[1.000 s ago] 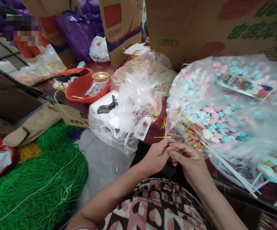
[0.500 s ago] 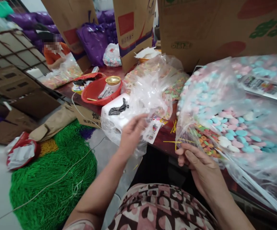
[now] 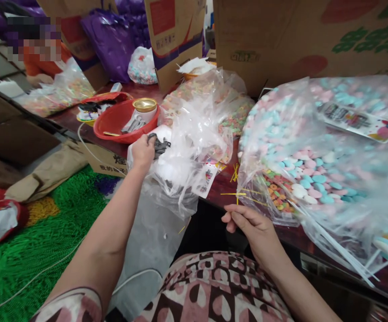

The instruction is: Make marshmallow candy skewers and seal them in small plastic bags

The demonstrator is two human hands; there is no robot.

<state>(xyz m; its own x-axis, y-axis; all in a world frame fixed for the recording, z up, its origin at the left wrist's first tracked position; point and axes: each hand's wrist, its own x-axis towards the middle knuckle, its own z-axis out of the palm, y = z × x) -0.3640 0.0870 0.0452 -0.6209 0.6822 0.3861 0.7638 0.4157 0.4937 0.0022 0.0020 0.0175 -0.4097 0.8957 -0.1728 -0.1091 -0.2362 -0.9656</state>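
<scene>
My left hand (image 3: 142, 153) reaches out to a bundle of black striped strips (image 3: 161, 144) lying on a white plastic-wrapped pack, and its fingers close on the near end of the bundle. My right hand (image 3: 252, 227) is at the table's front edge, thumb and fingertips pinched together. Anything between those fingertips is too small to make out. Just beyond them, thin yellow twist ties (image 3: 234, 194) lie on the dark red table. A printed white card (image 3: 207, 180) rests beside the clear plastic bags (image 3: 194, 120).
A large clear bag of pink, blue and white candies (image 3: 314, 174) covers the right side. A red basin (image 3: 108, 123) holds a gold-lidded tin (image 3: 145, 105). Cardboard boxes (image 3: 281, 49) stand behind. Green cord (image 3: 62, 232) is heaped at lower left. A person in orange (image 3: 41, 62) sits at far left.
My left hand has moved left and forward from above the plastic bag onto the black striped bundle. My right hand keeps its pinch near the yellow ties. The view has shifted.
</scene>
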